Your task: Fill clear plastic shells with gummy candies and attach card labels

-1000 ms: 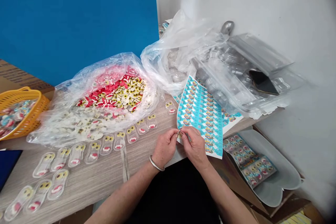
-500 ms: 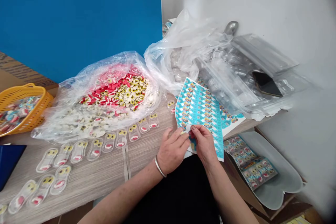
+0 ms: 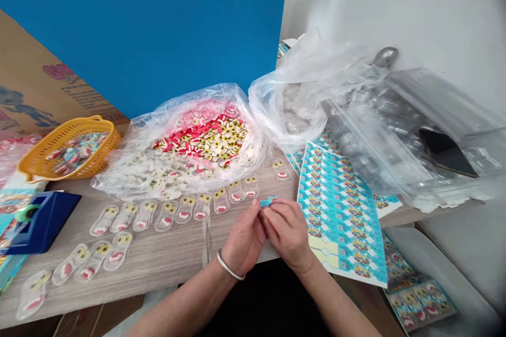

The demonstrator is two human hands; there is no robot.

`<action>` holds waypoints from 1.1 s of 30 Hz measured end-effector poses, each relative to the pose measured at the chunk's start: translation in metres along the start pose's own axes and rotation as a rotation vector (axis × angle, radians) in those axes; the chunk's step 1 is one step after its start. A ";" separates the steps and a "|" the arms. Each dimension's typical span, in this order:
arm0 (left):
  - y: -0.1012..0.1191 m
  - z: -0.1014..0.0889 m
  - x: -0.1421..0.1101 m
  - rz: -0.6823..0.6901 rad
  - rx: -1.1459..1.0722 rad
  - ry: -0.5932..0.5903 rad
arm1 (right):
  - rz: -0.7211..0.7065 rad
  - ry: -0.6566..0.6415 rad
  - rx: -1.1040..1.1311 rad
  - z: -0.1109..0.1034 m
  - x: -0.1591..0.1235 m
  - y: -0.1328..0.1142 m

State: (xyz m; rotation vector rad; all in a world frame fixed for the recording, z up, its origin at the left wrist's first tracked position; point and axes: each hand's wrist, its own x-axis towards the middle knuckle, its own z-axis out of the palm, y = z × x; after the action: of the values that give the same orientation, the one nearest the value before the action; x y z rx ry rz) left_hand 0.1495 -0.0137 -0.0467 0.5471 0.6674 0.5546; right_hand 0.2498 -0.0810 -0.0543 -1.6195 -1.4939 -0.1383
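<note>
My left hand and my right hand meet above the near table edge, fingers pinched together on a small blue sticker. A steel bangle circles my left wrist. The blue sticker sheet lies flat just right of my hands, with bare yellowish backing where stickers are gone at its near left corner. A row of clear blister shells holding eye and mouth candies runs across the wooden table left of my hands.
An open plastic bag of loose eye and mouth candies sits behind the row. Clear empty trays in plastic pile at the right. A yellow basket and a blue box stand at left. Finished packs lie low right.
A sticker has come off the sheet and both hands now hold it left of the sheet. The sheet, lifted before, lies flat. The view has swung left.
</note>
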 end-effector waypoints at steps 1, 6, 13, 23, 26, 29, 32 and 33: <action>0.008 -0.006 -0.003 0.010 -0.062 0.060 | -0.040 -0.073 0.035 0.010 0.003 -0.003; 0.042 -0.045 -0.003 0.093 -0.091 0.316 | 0.047 -0.234 0.268 0.040 0.020 -0.004; 0.068 -0.070 -0.006 0.252 -0.025 0.403 | 0.260 -0.311 -0.201 0.071 0.035 0.038; 0.044 -0.067 -0.016 0.086 0.155 0.287 | 0.271 -0.341 -0.117 0.034 -0.017 0.029; 0.033 -0.064 -0.018 -0.028 0.272 0.141 | 0.438 -0.160 0.031 0.015 -0.022 0.030; 0.025 -0.061 -0.019 -0.112 0.455 -0.003 | 0.632 -0.076 0.217 -0.004 -0.019 0.032; 0.020 -0.056 -0.017 -0.121 0.605 -0.077 | 0.681 -0.252 0.405 -0.014 -0.013 0.030; 0.019 -0.055 -0.015 -0.113 0.647 -0.086 | 0.680 -0.309 0.430 -0.014 -0.011 0.028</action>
State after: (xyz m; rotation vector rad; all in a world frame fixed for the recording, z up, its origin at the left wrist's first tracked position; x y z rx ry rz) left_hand 0.0956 0.0060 -0.0649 1.1229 0.7898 0.1954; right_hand 0.2773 -0.0944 -0.0677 -1.7342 -1.0086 0.7866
